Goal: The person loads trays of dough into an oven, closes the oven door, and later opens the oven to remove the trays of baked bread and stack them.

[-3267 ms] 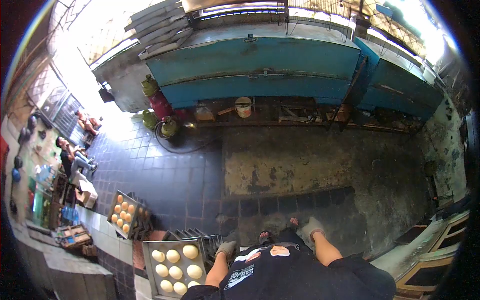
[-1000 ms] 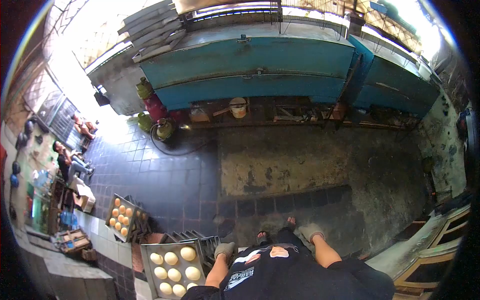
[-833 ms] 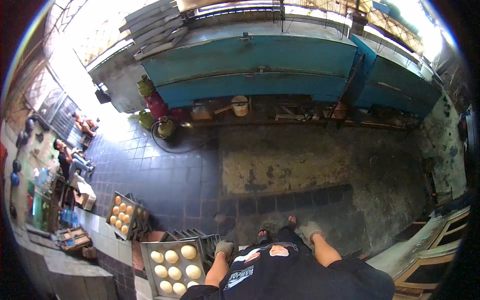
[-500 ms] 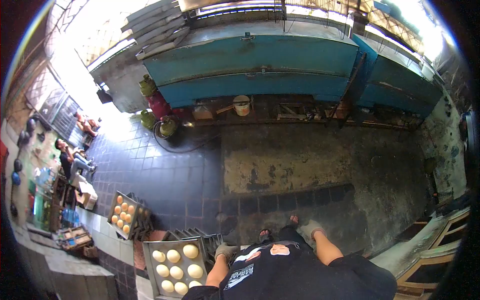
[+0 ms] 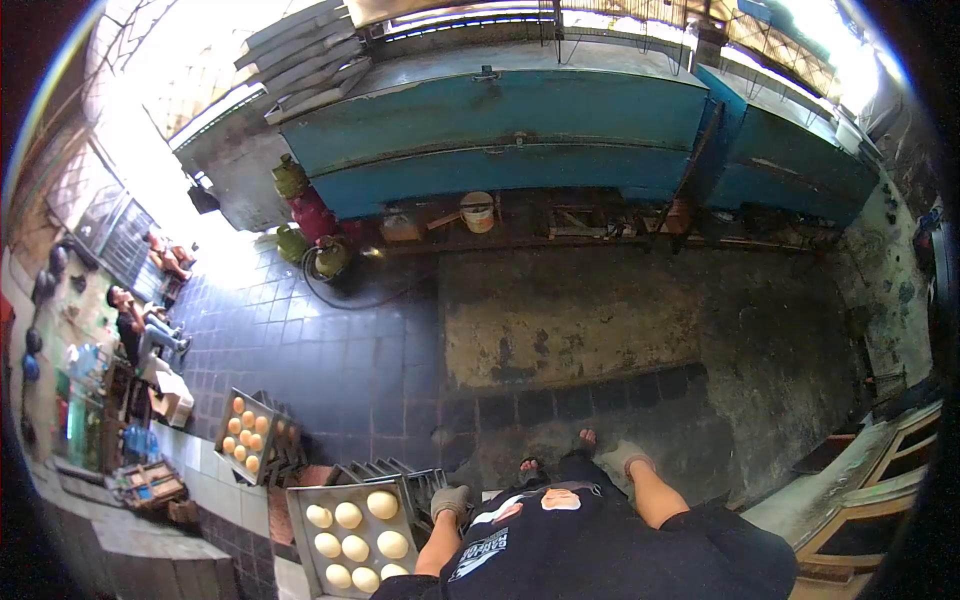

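My left hand (image 5: 450, 499), in a grey glove, is low beside a stack of metal trays (image 5: 410, 478). Its fingers are too small and partly turned away to show whether they grip a tray edge. The top tray (image 5: 332, 497) carries several pale round buns (image 5: 354, 547) in rows. My right hand (image 5: 625, 456), also gloved, hangs down over the floor to the right of my body. Nothing shows in it, and its fingers appear loosely extended.
Further left stands another tray stack (image 5: 262, 411) holding browner buns (image 5: 248, 438). Blue ovens (image 5: 500, 120) line the far side, with gas cylinders (image 5: 330, 258) and a white bucket (image 5: 478, 213) near their base. Two people (image 5: 135, 325) sit at left. Wooden frames (image 5: 870, 510) are at right.
The view has shifted very slightly. My left hand has moved a little up and left by the trays; my right hand stays hanging about where it was.
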Available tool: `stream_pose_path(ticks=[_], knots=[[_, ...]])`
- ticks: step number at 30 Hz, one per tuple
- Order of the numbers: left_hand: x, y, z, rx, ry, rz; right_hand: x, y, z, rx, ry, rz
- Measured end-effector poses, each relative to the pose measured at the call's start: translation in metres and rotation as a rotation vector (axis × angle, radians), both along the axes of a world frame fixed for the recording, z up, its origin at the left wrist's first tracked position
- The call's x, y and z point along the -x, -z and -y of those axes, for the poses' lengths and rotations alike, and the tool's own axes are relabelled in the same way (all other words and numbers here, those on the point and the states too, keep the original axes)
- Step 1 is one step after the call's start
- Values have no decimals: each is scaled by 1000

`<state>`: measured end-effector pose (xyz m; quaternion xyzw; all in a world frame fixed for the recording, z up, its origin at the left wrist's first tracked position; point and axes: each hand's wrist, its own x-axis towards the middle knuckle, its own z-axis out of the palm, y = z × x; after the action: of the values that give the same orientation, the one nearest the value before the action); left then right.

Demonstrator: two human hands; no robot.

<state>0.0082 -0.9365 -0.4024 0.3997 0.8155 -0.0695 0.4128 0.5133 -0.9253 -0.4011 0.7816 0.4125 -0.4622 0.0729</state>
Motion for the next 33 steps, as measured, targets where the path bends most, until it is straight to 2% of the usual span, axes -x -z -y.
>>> stream_pose_path(ticks=[5,16,19,26,28,33], knots=[[3,16,-1,-51,-38,20,1,-8,4,-65,-28,-8],[12,48,13,-143,-106,113,13,-37,-1,5,-3,1],[8,27,12,-86,-132,149,7,-16,3,14,40,4],[6,30,15,-102,-175,191,6,-12,2,26,2,-11],[5,27,12,-88,-113,149,4,-1,5,-21,-11,-27],[4,35,9,-74,-74,127,13,-39,3,14,11,9]])
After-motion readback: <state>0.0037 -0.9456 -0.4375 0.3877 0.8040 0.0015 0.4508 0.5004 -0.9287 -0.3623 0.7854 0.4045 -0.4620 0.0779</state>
